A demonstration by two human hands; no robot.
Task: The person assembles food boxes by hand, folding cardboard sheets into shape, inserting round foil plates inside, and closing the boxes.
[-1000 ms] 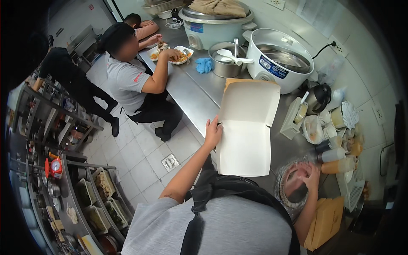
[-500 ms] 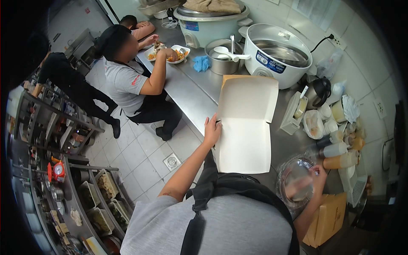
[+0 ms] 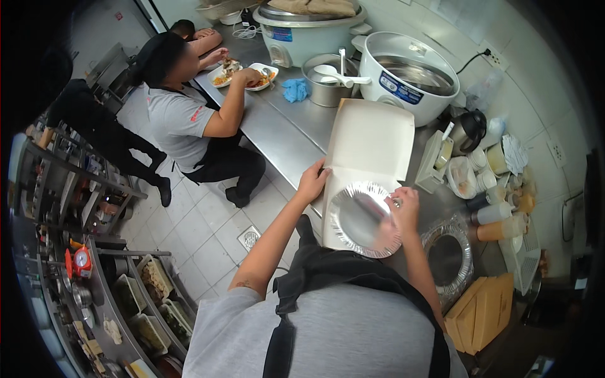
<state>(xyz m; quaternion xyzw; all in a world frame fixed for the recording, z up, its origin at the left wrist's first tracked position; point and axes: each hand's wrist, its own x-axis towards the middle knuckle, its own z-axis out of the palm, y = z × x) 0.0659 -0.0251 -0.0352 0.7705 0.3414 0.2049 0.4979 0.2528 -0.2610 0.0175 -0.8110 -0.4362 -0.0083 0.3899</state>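
Note:
An open takeaway box [image 3: 372,135], white inside, lies with its lid folded back at the steel table's near edge. My left hand [image 3: 313,179] is closed on the box's left side, close to the fold. A round foil plate [image 3: 353,217] with a crimped rim is over the lower half of the box. My right hand [image 3: 405,208] pinches this plate by its upper right rim. Whether the plate touches the box bottom, I cannot tell. To the right, beside my right forearm, lies a stack of foil plates [image 3: 467,259] in clear plastic wrap.
Folded brown boxes [image 3: 488,312] stand at the lower right. Sauce bottles [image 3: 495,213] and tubs line the wall. Beyond the box are a steel pot [image 3: 328,94] with white ladles and a large white cooker [image 3: 409,79]. A seated person [image 3: 186,116] eats on the left.
My right hand has moved left from the wrapped stack, bringing a foil plate over the box. My left hand stays on the box's side.

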